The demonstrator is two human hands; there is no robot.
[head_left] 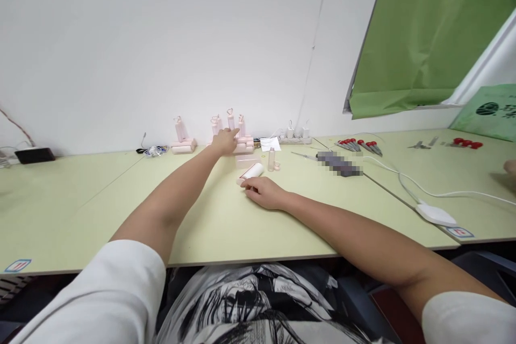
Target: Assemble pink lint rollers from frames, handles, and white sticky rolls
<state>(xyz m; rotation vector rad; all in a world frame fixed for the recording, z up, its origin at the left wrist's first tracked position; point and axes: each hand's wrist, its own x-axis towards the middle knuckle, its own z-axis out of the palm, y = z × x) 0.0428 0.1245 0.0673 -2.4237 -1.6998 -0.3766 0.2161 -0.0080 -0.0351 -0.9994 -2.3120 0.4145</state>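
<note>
My left hand [226, 141] reaches far forward over a group of small pink parts at the back of the table. Its forefinger is stretched out near an upright pink bottle with a loop on top [241, 126]; I see nothing held in it. My right hand [266, 193] lies lower on the table, its curled fingers on the near end of a white cylinder with a pink end [252, 171]. Behind that cylinder lies a pale pink block [247, 160]. A small clear bottle [271, 159] stands to the right, with a little pink piece [277, 166] beside it.
More pink bottles [179, 129] stand along the wall. Bundled cables [155, 151] lie left; a power strip [296, 140] is behind. To the right are red-handled tools [368, 147], a blurred dark object [339, 163] and a white charger [436, 214]. Another person's hand [510, 166] shows at the right edge.
</note>
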